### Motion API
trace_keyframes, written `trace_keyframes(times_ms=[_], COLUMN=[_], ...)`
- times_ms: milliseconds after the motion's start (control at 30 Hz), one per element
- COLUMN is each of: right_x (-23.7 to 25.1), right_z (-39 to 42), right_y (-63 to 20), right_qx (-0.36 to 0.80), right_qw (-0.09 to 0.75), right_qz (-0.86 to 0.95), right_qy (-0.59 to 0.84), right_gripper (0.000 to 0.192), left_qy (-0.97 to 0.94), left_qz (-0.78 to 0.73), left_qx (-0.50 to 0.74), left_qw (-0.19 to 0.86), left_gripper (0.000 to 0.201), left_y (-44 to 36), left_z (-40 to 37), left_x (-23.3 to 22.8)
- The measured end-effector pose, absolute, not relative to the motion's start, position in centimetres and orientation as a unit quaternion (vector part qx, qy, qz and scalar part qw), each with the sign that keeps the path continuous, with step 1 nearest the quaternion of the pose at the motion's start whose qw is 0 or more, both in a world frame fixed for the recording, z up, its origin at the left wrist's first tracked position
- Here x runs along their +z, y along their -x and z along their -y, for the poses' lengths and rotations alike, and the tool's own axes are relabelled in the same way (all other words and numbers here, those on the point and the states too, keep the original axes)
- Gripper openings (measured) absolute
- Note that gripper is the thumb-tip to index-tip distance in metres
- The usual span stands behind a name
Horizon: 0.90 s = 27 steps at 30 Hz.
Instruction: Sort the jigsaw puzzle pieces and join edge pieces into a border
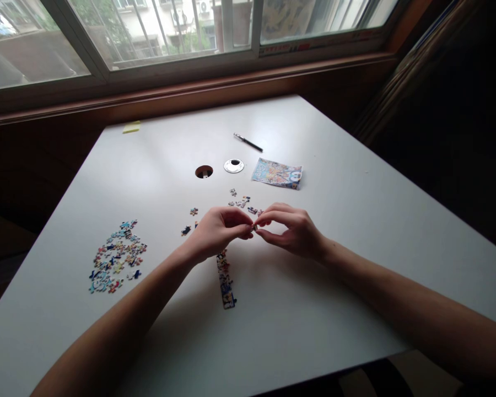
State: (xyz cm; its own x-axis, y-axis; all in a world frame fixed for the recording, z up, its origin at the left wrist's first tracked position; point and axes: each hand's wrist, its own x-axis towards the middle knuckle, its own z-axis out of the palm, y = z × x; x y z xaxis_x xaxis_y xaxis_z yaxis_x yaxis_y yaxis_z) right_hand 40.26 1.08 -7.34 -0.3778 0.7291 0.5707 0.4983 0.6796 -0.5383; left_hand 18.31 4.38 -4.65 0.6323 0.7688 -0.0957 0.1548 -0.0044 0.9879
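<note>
My left hand (219, 231) and my right hand (291, 227) meet over the middle of the white table. Between their fingertips is a small jigsaw puzzle piece (254, 227), pinched from both sides. Below my left hand runs a narrow joined strip of puzzle (226, 280), its upper end hidden by that hand. Several loose pieces (243, 202) lie just beyond my fingers, and a few more, such as a dark one (186, 230), sit left of my left hand.
A spread pile of puzzle pieces (118, 251) lies at the left. Farther back are a colourful picture sheet (278, 173), a black pen (248, 143), a round metal cover (233, 166), a cable hole (204, 171) and a yellow sticky note (131, 127). A window (169, 33) stands behind the table.
</note>
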Motion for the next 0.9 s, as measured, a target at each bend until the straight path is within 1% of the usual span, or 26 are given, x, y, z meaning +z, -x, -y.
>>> trace_keyframes(times_ms=[67, 233, 300, 500, 733, 900], right_x=[-7.7, -8.5, -8.6, -8.4, -8.3, -8.3], right_z=[-1.4, -2.1, -2.1, -2.0, -2.0, -2.0], right_y=[-40.4, -40.9, -41.0, -40.9, -40.7, -40.7], right_qx=[0.146, 0.161, 0.171, 0.183, 0.179, 0.178], right_qw=[0.392, 0.328, 0.317, 0.301, 0.299, 0.31], right_qz=[0.826, 0.834, 0.831, 0.833, 0.831, 0.828], right_qy=[0.378, 0.413, 0.423, 0.427, 0.433, 0.432], right_gripper=[0.007, 0.008, 0.01, 0.008, 0.006, 0.008], left_qy=[-0.707, -0.834, -0.862, -0.899, -0.929, -0.936], left_qz=[-0.357, -0.34, -0.312, -0.276, -0.23, -0.231], left_qx=[0.258, 0.299, 0.299, 0.267, 0.234, 0.211], left_qw=[0.553, 0.316, 0.264, 0.209, 0.174, 0.163], left_gripper=[0.014, 0.013, 0.016, 0.03, 0.03, 0.027], left_y=[-18.2, -17.9, -17.8, -17.6, -17.7, -17.6], left_z=[-4.4, -4.6, -4.7, -4.9, -4.9, -5.0], left_x=[-4.7, -5.1, -5.5, -6.3, -6.4, -6.4])
